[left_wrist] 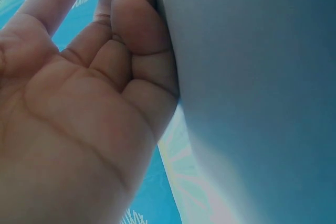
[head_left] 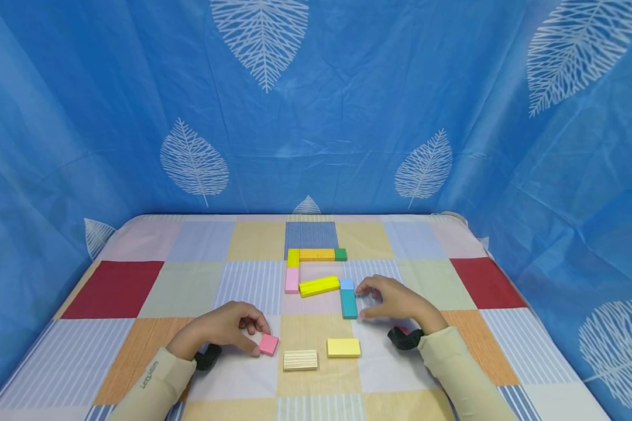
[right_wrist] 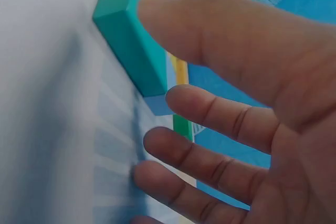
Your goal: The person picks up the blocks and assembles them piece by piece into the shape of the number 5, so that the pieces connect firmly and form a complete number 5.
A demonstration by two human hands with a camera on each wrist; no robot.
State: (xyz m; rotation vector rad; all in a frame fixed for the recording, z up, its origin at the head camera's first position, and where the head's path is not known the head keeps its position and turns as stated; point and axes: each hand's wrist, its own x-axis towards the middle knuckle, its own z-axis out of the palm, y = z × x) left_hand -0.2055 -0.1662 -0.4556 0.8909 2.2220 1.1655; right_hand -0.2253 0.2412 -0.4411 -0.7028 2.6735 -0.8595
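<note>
In the head view my left hand (head_left: pixel 230 327) is at a small pink square block (head_left: pixel 268 344), pinching it at its edges between thumb and index finger. The block is out of sight in the left wrist view, where the other fingers (left_wrist: pixel 142 30) look curled. My right hand (head_left: pixel 396 299) hovers beside a teal block (head_left: pixel 349 304) and a light blue block (head_left: pixel 347 284), its thumb and fingers spread apart, holding nothing. In the right wrist view the thumb (right_wrist: pixel 173 22) overlaps the teal block (right_wrist: pixel 134 40); contact there cannot be told.
Farther back, yellow (head_left: pixel 293 258), pink (head_left: pixel 292 280), orange (head_left: pixel 317 255) and green (head_left: pixel 340 255) blocks form an angled outline. A slanted yellow piece (head_left: pixel 319 286) lies beside the light blue block. Nearer me are a striped cream block (head_left: pixel 300 360) and a pale yellow block (head_left: pixel 343 348).
</note>
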